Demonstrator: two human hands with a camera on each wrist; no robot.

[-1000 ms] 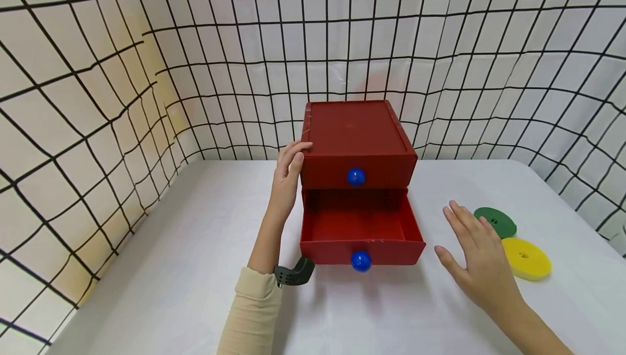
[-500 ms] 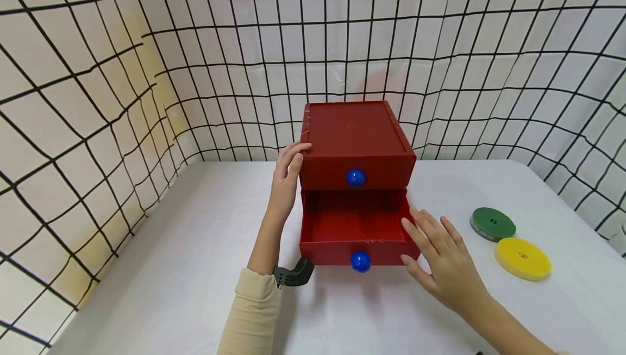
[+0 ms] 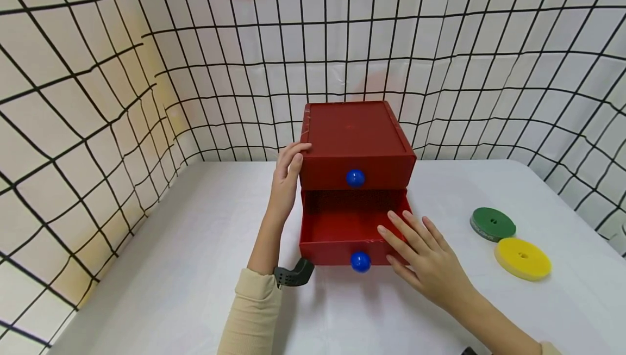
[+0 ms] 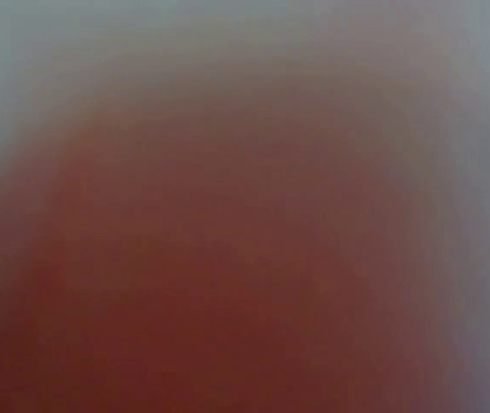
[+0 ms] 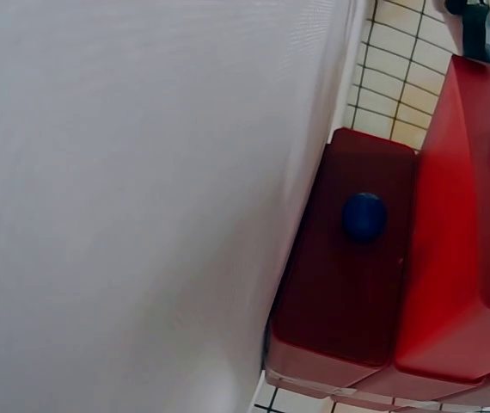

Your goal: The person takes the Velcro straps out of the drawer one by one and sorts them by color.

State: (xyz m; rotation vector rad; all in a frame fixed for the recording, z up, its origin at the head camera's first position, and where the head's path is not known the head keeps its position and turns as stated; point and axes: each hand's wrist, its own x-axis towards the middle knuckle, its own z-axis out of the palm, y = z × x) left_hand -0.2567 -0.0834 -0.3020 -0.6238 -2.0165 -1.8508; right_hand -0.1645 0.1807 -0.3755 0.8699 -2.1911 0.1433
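Observation:
A red two-drawer box (image 3: 354,126) stands in the middle of the table in the head view. Its upper drawer is closed, with a blue knob (image 3: 355,178) on the front. The lower drawer (image 3: 325,253) is pulled out, and its visible inside holds nothing. My left hand (image 3: 285,181) rests against the box's left side, fingertips over the top edge. My right hand (image 3: 425,261), fingers spread and fairly straight, is over the lower drawer's right front corner; whether it touches is unclear. The right wrist view shows the lower knob (image 5: 364,217). The left wrist view is a reddish blur.
On the table's right side lie a green disc (image 3: 493,224) and a yellow disc (image 3: 523,258), each with a small centre hole. A white wall with a black grid (image 3: 235,72) closes off the back and sides. A dark strap (image 3: 295,273) is on the left wrist.
My right hand has moved left, from beside the discs to the drawer's right front corner. The green disc is fully uncovered now. My left hand and the drawers look the same.

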